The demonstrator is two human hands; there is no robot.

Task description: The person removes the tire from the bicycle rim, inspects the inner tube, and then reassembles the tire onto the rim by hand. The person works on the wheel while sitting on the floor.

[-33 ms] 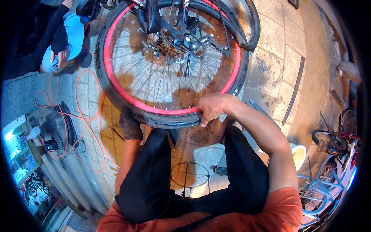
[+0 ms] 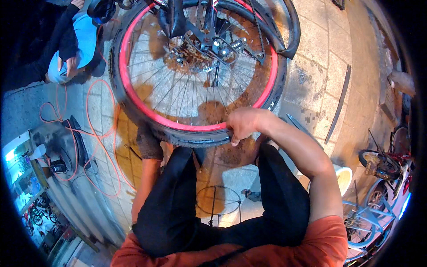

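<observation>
A bicycle wheel with a red rim [image 2: 133, 95], thin spokes and a gear cluster [image 2: 200, 49] at its hub stands in front of me on stone paving. A black tyre [image 2: 195, 138] runs around the rim. My bare right hand [image 2: 242, 127] grips the tyre's lower edge, fingers curled over it. My left hand [image 2: 149, 142], in a dark glove, clasps the tyre at its lower left, its fingertips tucked behind the rubber. My black-trousered legs are spread below the wheel.
Another person [image 2: 66, 49] in a blue top crouches at the upper left. An orange hose [image 2: 89, 133] loops over the paving. A loose black tube [image 2: 287, 31] hangs at the wheel's upper right. A metal bar [image 2: 338, 102], a white bucket [image 2: 344, 178] and parked bicycles [image 2: 378, 164] are on the right.
</observation>
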